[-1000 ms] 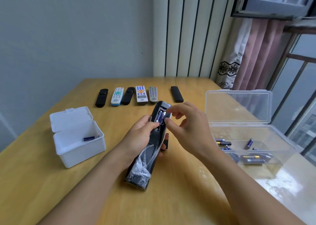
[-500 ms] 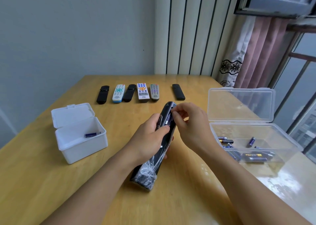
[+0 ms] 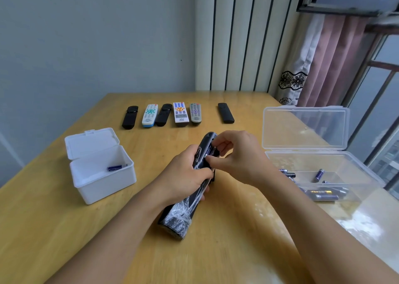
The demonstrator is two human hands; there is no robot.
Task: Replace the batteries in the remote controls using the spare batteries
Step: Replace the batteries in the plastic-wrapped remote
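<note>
Step in hand: judged from the pose, taking out or seating a battery in the open back of the black remote [image 3: 190, 188]; which of the two cannot be told here.
Left hand [image 3: 183, 175]: wrapped round the middle of the black remote, fingers curled over its edge, holding it tilted up off the table [image 3: 64, 229], near end low and wrapped in crinkled clear film.
Right hand [image 3: 235, 156]: fingertips [image 3: 210, 159] pinched together at the battery bay near the far end of the remote; they appear to nip a battery there, but the battery itself is mostly hidden.
White box [image 3: 101, 175]: left of the hands, lid up, one blue battery [image 3: 116, 167] lying inside; likely the place for used ones.
Clear box [image 3: 323, 175]: right of the hands, lid open, several loose spare batteries [image 3: 319, 194] on its floor.
Other remotes [image 3: 179, 114]: six in a row at the far side of the table, well apart from the hands, untouched.
Progress: early, by my reading; only this one remote is open.
Next move calls for: a firm hold with the left hand while the right works the battery against its spring, keeping the poles the right way round.
</note>
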